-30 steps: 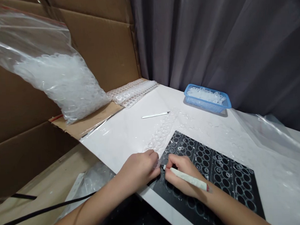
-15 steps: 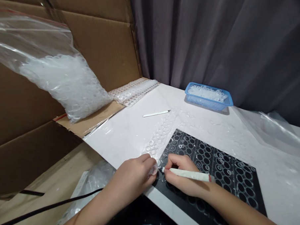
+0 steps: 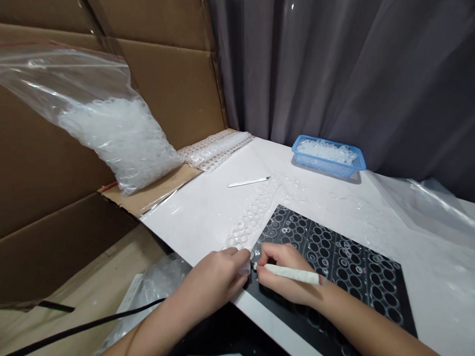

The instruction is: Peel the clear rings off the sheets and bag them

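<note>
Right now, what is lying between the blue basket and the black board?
In the head view, a stretch of white table lies between the blue basket and the black board, with a few clear rings scattered on it.

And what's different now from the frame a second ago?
The white tool in the right hand lies more level across the picture, its back end raised and its tip slightly further left. Nothing was visibly taken up or let go. The black board and blue basket stayed put.

No lettering, number or sign is legible anywhere.
</note>
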A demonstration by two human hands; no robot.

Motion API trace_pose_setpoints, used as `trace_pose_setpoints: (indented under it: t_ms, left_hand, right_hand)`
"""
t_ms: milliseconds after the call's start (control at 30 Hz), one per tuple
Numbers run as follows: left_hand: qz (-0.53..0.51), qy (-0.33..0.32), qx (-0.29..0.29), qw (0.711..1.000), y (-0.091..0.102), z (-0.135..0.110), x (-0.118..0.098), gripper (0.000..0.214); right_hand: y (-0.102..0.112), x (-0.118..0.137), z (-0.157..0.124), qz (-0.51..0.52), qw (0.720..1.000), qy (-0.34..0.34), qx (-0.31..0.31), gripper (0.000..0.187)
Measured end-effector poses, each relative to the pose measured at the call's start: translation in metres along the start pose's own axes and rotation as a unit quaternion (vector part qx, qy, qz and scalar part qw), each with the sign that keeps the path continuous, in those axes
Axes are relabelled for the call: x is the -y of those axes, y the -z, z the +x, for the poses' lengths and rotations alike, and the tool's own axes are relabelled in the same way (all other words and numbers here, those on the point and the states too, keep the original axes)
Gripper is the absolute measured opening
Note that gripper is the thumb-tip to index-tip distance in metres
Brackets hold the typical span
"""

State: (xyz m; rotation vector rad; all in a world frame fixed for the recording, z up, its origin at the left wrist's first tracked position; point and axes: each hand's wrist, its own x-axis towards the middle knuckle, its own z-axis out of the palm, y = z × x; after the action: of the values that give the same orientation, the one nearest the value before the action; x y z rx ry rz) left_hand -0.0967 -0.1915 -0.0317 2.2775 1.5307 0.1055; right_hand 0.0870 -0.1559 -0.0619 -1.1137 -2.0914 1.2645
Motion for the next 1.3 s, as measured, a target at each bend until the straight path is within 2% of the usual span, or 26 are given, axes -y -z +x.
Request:
trace_pose_setpoints:
  t_ms: [100,233,400,533,633,733,867,1033,1300]
  left_hand:
    - [-0.065,-0.008,-0.049,0.997,0.006,0.000,0.005,0.013]
    - [-0.075,0.010,-0.083,0.994,0.012,0.004,0.003,0.016]
    - [-0.041,0.044,-0.023,0.998,0.018,0.004,0.007,0.012]
    - [-0.060,0.042,-0.044,0.996,0.019,-0.005,0.009,0.013]
    - [-0.053,0.024,-0.011,0.998,0.016,-0.006,0.002,0.009]
    - [-0.040,0.023,0.015,0.999,0.011,-0.001,-0.005,0.005]
    - [-0.037,0.035,0.013,0.999,0.007,0.004,-0.006,0.007]
    - [-0.030,0.036,0.011,0.999,0.005,0.007,-0.004,0.007]
    - [0.095,0.038,0.034,0.994,0.002,0.009,-0.021,0.016]
  right_hand:
    - [-0.001,-0.001,0.000,-0.009,1.000,0.006,-0.007,0.008]
    - [0.002,-0.002,-0.001,0.003,1.000,0.005,-0.005,0.008]
    - [0.004,-0.002,0.000,0.037,0.999,-0.009,-0.009,0.007]
    - [0.001,-0.003,0.001,0.066,0.997,-0.020,-0.025,0.008]
    - [0.000,-0.002,-0.001,0.070,0.997,-0.018,-0.016,0.009]
    - [-0.001,0.000,-0.002,0.048,0.999,-0.009,-0.001,0.007]
    - [-0.002,0.003,-0.001,-0.012,1.000,-0.024,0.005,0.008]
    - [-0.005,0.008,-0.001,-0.039,0.998,-0.050,-0.002,0.012]
    - [-0.007,0.008,0.004,-0.012,0.996,-0.090,-0.010,0.016]
